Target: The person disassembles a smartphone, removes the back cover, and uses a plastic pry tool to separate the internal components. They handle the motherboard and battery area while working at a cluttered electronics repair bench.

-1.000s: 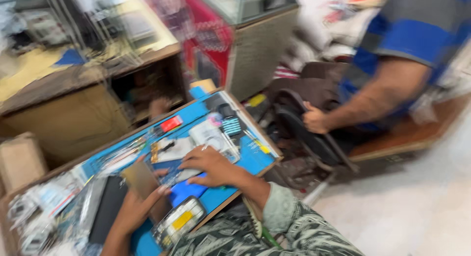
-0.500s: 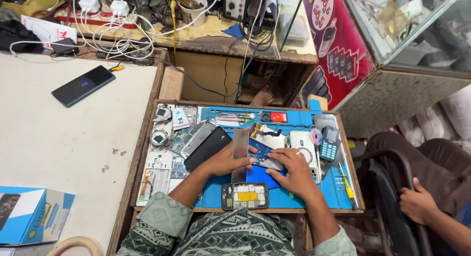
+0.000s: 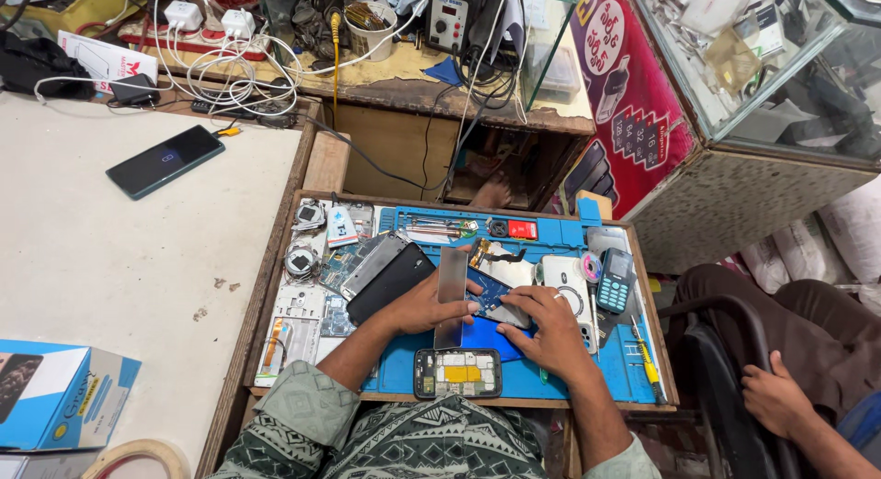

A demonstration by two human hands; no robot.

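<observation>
Left hand point(image 3: 424, 305): fingers curled, resting on the blue mat point(image 3: 569, 378), fingertips pressed against the grey strip point(image 3: 451, 294), a long flat plate lying upright in the frame between the two hands. Right hand point(image 3: 549, 328): fingers bent, ring on one, thumb and forefingers closed on the edge of the blue board point(image 3: 491, 294), a small dark-blue phone part lying on the mat just right of the strip. Whether the board is lifted or lies flat, cannot tell. Opened phone point(image 3: 458, 373): near edge of the mat, below both hands, yellow and white innards showing. Black phone point(image 3: 389, 281): face down, tilted, under the left wrist side, touching a grey frame to its left. White phone back point(image 3: 569, 283): just right of the right hand, ring mark on it. Keypad phone point(image 3: 615, 280): small, teal, right of the white back, beside a tape roll. Screwdriver point(image 3: 646, 354): yellow handle, right edge of the mat. Tray point(image 3: 275, 286): wooden rim, holds the mat and loose parts at left. Table point(image 3: 101, 259): pale top, left of the tray, bearing a dark smartphone point(image 3: 164, 161) and a blue box point(image 3: 60, 395). Another person's hand point(image 3: 776, 398): on a chair arm, lower right, well apart.
</observation>
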